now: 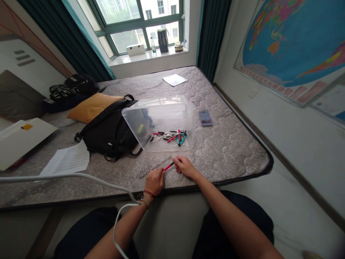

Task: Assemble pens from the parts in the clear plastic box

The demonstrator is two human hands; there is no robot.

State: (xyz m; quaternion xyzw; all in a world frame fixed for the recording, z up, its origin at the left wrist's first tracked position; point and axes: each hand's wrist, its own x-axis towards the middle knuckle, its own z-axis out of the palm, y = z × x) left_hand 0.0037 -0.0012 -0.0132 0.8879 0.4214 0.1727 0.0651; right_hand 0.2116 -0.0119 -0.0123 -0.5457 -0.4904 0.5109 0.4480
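A red pen with a black end (169, 166) spans the gap between my two hands, just above the mattress near its front edge. My left hand (155, 181), with a watch and a red cord at the wrist, is closed on the red end. The fingers of my right hand (184, 167) pinch the black end. Beyond them a clear plastic bin (161, 109) lies on its side, its opening towards the left and front. Inside it is a loose heap of pens and pen parts (174, 136) in red, black, teal and white.
A black backpack (110, 126) leans beside the bin's left side, with a yellow cushion (94, 108) behind it. Printed paper (67, 160) lies at left. A pale cable (81, 175) crosses near my left wrist. A blurred phone-like object (205, 118) lies right of the bin.
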